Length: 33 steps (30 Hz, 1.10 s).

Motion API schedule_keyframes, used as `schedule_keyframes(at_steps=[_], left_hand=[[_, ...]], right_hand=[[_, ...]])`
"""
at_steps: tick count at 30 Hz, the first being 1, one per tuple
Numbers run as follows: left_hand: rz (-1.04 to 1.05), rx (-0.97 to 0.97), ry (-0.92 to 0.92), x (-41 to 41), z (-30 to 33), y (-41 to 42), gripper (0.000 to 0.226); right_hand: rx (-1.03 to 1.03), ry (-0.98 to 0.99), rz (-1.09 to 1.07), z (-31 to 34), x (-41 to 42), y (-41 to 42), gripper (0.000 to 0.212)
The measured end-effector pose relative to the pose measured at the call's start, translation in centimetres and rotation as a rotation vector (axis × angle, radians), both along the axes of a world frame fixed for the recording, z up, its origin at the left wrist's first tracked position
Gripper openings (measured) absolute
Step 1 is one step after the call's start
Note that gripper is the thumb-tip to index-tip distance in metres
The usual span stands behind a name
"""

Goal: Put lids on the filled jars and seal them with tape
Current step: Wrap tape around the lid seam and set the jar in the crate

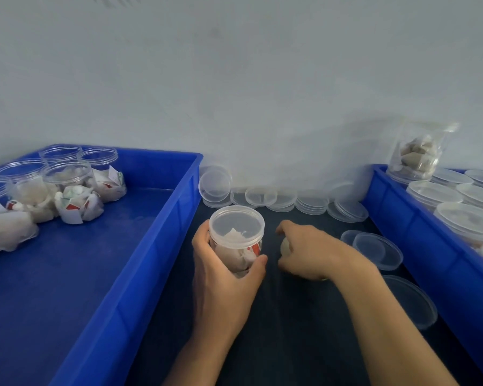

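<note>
Head view, left hand (223,277) gripping lidded jar (236,238), right hand (304,253) curled over pale object (285,245), labels illegible

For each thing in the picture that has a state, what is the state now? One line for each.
Jar in left hand: filled, lid on, upright.
Left hand: grips this jar.
Right hand: curled round a pale, mostly hidden object.
Jars in left bin: filled, no lids.
Loose lids by the wall: stacked, unused.
Jars in right bin: lidded.
</note>
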<state>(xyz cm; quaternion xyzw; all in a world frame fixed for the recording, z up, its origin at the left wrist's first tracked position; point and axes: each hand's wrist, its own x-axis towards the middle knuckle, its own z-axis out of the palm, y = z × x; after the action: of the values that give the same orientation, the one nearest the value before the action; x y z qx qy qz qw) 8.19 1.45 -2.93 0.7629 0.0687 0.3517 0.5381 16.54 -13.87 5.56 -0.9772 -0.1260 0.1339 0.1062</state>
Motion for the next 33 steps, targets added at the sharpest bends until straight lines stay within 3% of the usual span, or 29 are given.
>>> schedule_keyframes(at_steps=[2,5,10,14,19,24,33], left_hand=[[0.009,0.005,-0.029,-0.3,0.4,-0.1,0.112],[0.07,0.105,-0.144,-0.7,1.5,-0.3,0.102],[0.248,0.485,-0.413,-0.9,1.8,-0.8,0.042],[0.274,0.481,-0.407,-1.1,2.0,-1.6,0.03],[0.195,0.391,-0.381,-1.4,2.8,-1.9,0.033],[0.145,0.431,-0.387,-1.5,3.1,-2.1,0.025],[0.119,0.352,-0.371,-1.4,3.0,-1.7,0.02]], right_hand=[[0.133,-0.049,0.013,1.5,-0.2,-1.1,0.042],[0.358,-0.07,0.059,3.6,-1.0,-2.2,0.018],[0.565,-0.048,0.174,6.3,-2.9,-2.6,0.012],[0.448,0.043,0.304,7.6,-4.1,-2.7,0.038],[0.289,0.006,0.308,7.7,-4.8,-1.7,0.052],[0.263,-0.085,0.315,7.6,-5.3,-0.8,0.05],[0.343,-0.053,0.306,7.7,-5.3,-0.9,0.056]])
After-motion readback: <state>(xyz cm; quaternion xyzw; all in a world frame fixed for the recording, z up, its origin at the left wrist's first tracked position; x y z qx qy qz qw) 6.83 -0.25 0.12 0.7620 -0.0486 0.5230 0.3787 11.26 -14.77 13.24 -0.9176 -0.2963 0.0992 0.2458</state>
